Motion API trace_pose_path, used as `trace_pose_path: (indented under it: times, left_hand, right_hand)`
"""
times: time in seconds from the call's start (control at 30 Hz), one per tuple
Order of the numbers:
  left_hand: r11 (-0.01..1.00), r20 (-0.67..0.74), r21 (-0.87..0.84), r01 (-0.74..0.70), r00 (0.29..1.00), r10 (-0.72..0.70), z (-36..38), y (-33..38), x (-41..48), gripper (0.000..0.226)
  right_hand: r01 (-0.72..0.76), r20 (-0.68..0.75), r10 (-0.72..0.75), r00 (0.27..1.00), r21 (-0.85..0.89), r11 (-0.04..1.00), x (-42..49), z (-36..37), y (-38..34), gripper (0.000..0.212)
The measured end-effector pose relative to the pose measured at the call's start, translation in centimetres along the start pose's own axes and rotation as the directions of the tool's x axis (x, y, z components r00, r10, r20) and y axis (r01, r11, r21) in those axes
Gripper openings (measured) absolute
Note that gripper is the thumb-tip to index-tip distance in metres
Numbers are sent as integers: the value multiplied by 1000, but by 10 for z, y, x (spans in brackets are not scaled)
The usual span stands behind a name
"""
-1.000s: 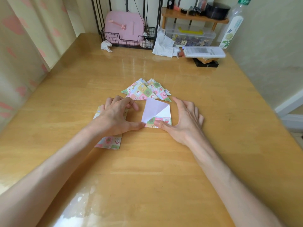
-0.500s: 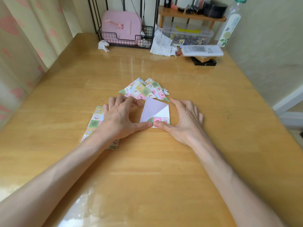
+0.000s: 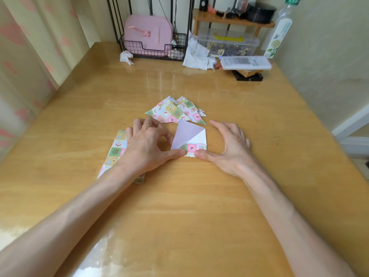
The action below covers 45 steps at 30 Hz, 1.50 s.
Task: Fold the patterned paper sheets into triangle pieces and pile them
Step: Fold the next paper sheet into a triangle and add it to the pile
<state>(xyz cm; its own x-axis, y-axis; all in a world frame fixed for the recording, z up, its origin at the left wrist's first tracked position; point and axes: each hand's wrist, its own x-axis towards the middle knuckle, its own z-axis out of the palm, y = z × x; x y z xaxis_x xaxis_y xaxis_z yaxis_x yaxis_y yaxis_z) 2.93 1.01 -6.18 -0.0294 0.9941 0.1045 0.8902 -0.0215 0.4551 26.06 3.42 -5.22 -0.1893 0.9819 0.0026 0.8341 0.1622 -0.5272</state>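
A partly folded sheet lies in the middle of the table, white back up, with one flap folded diagonally and a patterned strip along its near edge. My left hand has curled fingers: its thumb presses the sheet's near left corner and its fingertips touch the left edge. My right hand presses its thumb on the near right corner, fingers spread and lifted beside the sheet. A pile of folded patterned triangles lies just beyond. Flat patterned sheets lie stacked under my left wrist.
At the table's far edge stand a black wire basket with a pink case, crumpled tissues, a clear plastic box, a white remote-like box and a tall bottle. A curtain hangs on the left.
My left fingers have curled in toward the sheet's left edge, uncovering more of the flat stack. Both thumbs have stayed on the near edge.
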Motion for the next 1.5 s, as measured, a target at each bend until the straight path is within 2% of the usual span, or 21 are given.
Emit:
trace_pose_path:
  times: [0.1,0.17,0.27,0.33,0.4,0.47,0.57,0.67,0.77,0.9,1.0,1.17,1.27,1.33,1.5]
  left_hand:
    - [999,-30,-25,-42,999,41,-2,2,-4,44]
    - [995,-26,-68,-67,998,66,-5,4,-4,37]
    - [988,6,-121,-93,995,95,-9,7,-4,26]
    - [982,7,-155,-112,993,114,-10,8,-5,23]
    - [969,-11,-214,-125,992,125,-12,6,-5,21]
    - [919,7,-382,-99,994,110,-15,5,-5,19]
    - [780,21,-624,-52,996,84,-18,6,-3,18]
    - [714,-27,-700,-26,1000,10,-19,5,-1,12]
    - [657,-27,-753,30,997,-76,-17,3,0,11]
    - [585,-5,-807,76,991,-135,-15,4,0,11]
    - [599,-9,-798,67,992,-124,-14,3,0,9]
    - [651,-9,-757,48,996,-84,-11,1,-1,6]
    - [655,-14,-756,-5,1000,-9,-11,2,-2,4]
    - [636,10,-771,-11,1000,30,-10,4,-3,7]
    - [661,2,-747,-71,994,109,-10,9,-5,16]
  right_hand:
    - [13,-11,-12,1000,74,997,0,-5,-3,91]
    - [51,-87,-40,995,123,991,0,-7,-5,76]
    - [177,-167,-164,972,66,982,-2,-10,-9,52]
    - [250,-186,-238,953,44,967,-4,-9,-11,29]
    - [277,-210,-261,942,53,959,-4,-8,-11,13]
    - [259,-210,-226,951,147,955,-2,-8,-9,12]
    - [233,-151,-191,970,344,910,0,-10,-6,25]
    - [196,-72,-184,980,463,864,-2,-10,-10,26]
    - [160,21,-212,977,585,795,-6,-10,-15,8]
    - [166,96,-294,951,643,747,-10,-12,-20,64]
    - [210,158,-395,905,641,739,-13,-11,-23,68]
    - [229,146,-422,895,662,714,-13,-15,-23,45]
    - [410,-9,-470,882,505,760,-13,-9,-23,50]
    - [516,-93,-518,850,342,785,-13,-2,-24,42]
    - [571,-213,-533,819,209,794,-10,2,-20,20]
